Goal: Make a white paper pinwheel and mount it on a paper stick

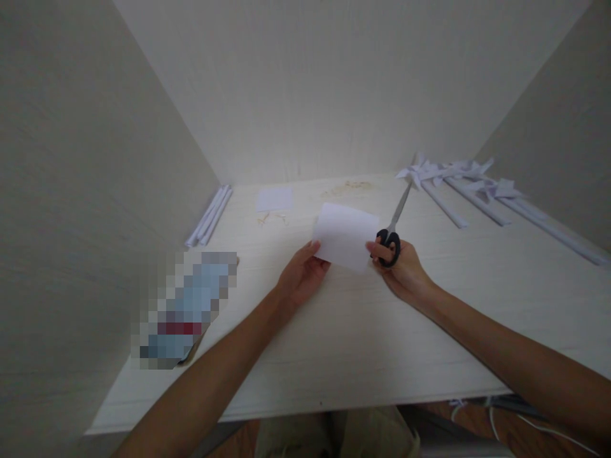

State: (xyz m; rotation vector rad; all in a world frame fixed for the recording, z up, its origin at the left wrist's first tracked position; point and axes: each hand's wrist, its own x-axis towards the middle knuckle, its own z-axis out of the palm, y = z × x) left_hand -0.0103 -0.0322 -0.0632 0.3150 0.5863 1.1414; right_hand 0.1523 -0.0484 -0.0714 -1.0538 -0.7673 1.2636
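Note:
My left hand (300, 275) pinches the lower left corner of a white paper sheet (346, 236) held just above the pale table (363, 337). My right hand (403, 270) grips black-handled scissors (394, 226) with fingers through the loops, and its thumb touches the sheet's right edge. The scissor blades point up and away, towards the back right.
Several paper pinwheels on rolled paper sticks (458, 184) lie at the back right. Rolled paper tubes (210, 215) rest by the left wall, a small white paper square (274, 199) lies at the back, and a blurred-out object (186, 308) sits at the left. Walls enclose three sides.

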